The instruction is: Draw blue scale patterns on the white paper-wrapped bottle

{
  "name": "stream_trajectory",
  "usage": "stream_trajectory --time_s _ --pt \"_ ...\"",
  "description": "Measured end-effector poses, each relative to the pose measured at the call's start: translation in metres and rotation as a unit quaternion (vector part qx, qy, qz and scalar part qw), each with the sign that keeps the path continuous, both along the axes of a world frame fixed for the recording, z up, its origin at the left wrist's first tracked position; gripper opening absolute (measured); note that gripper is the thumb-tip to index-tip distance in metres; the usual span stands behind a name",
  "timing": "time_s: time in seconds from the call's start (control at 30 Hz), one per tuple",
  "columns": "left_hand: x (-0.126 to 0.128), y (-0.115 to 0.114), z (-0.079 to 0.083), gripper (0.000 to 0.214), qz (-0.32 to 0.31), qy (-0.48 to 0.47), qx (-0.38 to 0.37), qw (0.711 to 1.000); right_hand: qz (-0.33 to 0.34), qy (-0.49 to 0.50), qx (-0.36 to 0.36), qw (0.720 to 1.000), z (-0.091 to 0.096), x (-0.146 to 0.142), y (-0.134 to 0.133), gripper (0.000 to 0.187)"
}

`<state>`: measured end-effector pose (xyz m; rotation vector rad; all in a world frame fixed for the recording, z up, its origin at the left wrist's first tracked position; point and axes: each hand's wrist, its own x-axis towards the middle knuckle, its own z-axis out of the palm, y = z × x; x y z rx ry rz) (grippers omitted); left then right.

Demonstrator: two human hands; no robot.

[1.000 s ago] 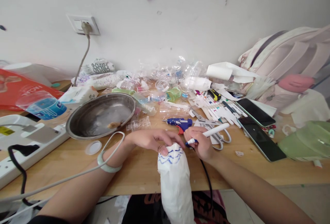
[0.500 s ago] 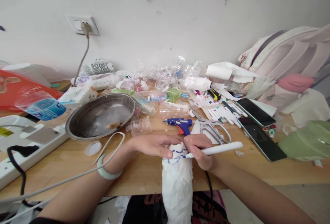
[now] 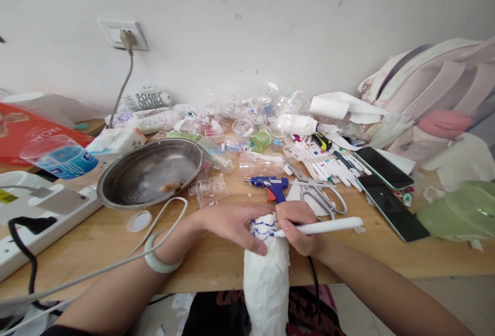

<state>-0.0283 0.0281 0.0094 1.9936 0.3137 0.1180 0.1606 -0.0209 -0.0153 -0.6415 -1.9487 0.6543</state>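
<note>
A white, paper-covered bottle-like form (image 3: 266, 284) stretches from the table edge down towards my lap, with wavy blue lines across its far end. My left hand (image 3: 234, 227) is wrapped round that end, thumb lying on the near side below the lines. Pinched in my right hand (image 3: 298, 227) is a white marker pen (image 3: 332, 224), its blue tip at the lines. Just beyond my hands lies a blue glue gun (image 3: 275, 186) with an orange trigger. Grey-handled scissors (image 3: 319, 197) rest to its right.
A metal basin (image 3: 150, 173) stands at the left, near a power strip (image 3: 50, 217) and loose cables. Plastic bottle pieces (image 3: 243, 130) litter the back. Several markers (image 3: 328, 163), two phones (image 3: 390, 207), a green container (image 3: 460, 210) and a pink backpack (image 3: 433, 83) are on the right.
My left thumb has shifted down and right across the white form. The marker tip has moved slightly left, and the blue lines look a little further along.
</note>
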Motion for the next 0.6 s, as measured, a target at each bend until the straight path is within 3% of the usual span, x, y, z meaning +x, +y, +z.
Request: stream_trajectory --time_s 0.17,0.37,0.6 --pt "-0.0013 0.0025 0.0028 0.054 0.003 0.014 -0.026 1.0 0.018 -0.015 0.026 0.999 0.0062 -0.0025 0.001 0.027" --pt "-0.0035 0.0057 0.0031 0.058 -0.018 0.033 -0.025 0.999 0.042 0.026 0.065 0.997 0.0002 -0.0044 0.0051 0.027" --pt "-0.0041 0.007 0.0043 0.061 -0.025 0.016 -0.025 0.999 0.059 0.039 0.061 0.996 -0.0016 -0.0059 0.0057 0.025"
